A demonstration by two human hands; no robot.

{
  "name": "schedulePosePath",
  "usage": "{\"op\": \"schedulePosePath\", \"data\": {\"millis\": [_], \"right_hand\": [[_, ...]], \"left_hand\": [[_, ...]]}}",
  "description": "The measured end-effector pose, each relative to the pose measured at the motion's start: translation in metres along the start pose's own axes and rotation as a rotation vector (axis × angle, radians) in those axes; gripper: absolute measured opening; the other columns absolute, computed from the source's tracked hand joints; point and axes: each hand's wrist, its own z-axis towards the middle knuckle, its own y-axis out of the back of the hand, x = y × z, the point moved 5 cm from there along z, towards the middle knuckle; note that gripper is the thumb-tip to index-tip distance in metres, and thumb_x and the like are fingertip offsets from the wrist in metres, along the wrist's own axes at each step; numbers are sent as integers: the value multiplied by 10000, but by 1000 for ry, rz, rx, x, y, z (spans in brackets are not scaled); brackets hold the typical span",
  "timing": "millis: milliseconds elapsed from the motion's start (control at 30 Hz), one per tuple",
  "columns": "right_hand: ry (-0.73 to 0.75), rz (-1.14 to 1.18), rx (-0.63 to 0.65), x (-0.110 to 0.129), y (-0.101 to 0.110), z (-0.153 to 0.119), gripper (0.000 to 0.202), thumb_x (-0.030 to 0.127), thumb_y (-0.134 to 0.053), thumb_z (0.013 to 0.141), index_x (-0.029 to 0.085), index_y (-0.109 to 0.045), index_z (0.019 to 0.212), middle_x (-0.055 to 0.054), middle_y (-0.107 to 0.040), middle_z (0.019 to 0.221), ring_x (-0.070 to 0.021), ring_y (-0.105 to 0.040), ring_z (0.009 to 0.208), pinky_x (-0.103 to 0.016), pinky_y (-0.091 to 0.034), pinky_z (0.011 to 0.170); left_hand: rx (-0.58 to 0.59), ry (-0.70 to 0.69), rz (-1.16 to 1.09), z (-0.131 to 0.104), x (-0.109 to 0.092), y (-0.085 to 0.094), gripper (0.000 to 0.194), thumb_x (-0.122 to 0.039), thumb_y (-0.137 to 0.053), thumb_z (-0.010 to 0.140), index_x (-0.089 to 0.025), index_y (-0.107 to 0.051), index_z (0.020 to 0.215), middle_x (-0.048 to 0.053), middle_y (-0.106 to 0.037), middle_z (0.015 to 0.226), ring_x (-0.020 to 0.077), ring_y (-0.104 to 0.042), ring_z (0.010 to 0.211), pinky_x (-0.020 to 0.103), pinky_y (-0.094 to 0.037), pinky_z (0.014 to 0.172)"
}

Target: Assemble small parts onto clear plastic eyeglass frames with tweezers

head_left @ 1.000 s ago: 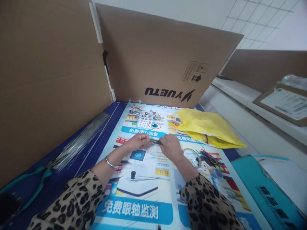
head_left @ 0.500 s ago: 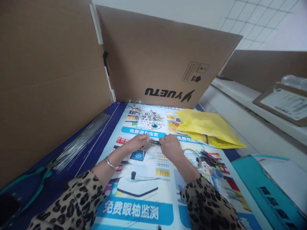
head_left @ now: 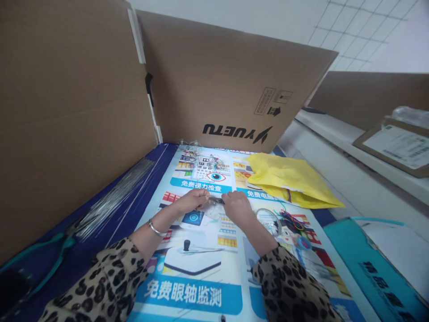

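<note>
Over the middle of the printed sheet (head_left: pixel 187 273), my two hands are close together. My right hand (head_left: pixel 238 209) is closed around a small dark slender tool (head_left: pixel 217 201) whose tip points left, towards my left hand. My left hand (head_left: pixel 194 201) is pinched, thumb against fingers, at that tip; what lies in the pinch is too small to make out. A thin, clear loop of wire or thread (head_left: pixel 213 211) seems to hang just below the fingers. A round clear ring-shaped item (head_left: pixel 269 222) lies beside my right wrist.
Left, a bundle of thin metal wires (head_left: pixel 112 199) lies near teal-handled pliers (head_left: pixel 50 255). Coloured cords (head_left: pixel 295 222) and a yellow bag (head_left: pixel 295 179) are at the right, with a teal box (head_left: pixel 372 264) nearer. Cardboard walls (head_left: pixel 228 80) stand behind and left. Tangled wire pieces (head_left: pixel 191 152) lie at the back.
Almost nothing differs. Both hands keep their grip in the same place, with my right hand and the dark tool tilted very slightly.
</note>
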Motion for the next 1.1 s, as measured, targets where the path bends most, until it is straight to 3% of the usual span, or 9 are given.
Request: {"op": "schedulePosePath", "data": {"millis": [200, 600, 800, 1100], "right_hand": [[-20, 20, 6, -1, -4, -1, 151, 182, -448, 790, 179, -584, 856, -63, -592, 774, -184, -495, 760, -307, -242, 660], [77, -36, -169, -8, 11, -4, 144, 184, -454, 795, 186, -598, 810, -70, -558, 772, -200, -422, 799, -331, -211, 699], [87, -62, -157, -6, 12, -3, 153, 173, -439, 805, 194, -590, 820, -69, -551, 769, -201, -423, 797, -330, -205, 705], [90, -50, -101, -3, 5, -1, 142, 157, -428, 808, 188, -566, 821, -59, -565, 755, -192, -444, 771, -325, -199, 679]], "left_hand": [[-10, 0, -3, 0, 0, -1, 212, -362, -501, 754, -157, -460, 720, -75, -393, 430, 50, -319, 379, 178, -250, 411], [55, 17, 41, -2, -6, -3, 215, -353, -488, 767, -153, -465, 692, -66, -413, 448, 55, -339, 405, 189, -258, 440], [130, 7, -40, -3, -8, -7, 193, -332, -502, 754, -152, -463, 695, -66, -421, 409, 56, -334, 386, 199, -244, 451], [144, 25, -112, -4, -8, -9, 170, -303, -517, 742, -146, -477, 689, -69, -423, 400, 54, -352, 367, 203, -243, 458]]}}
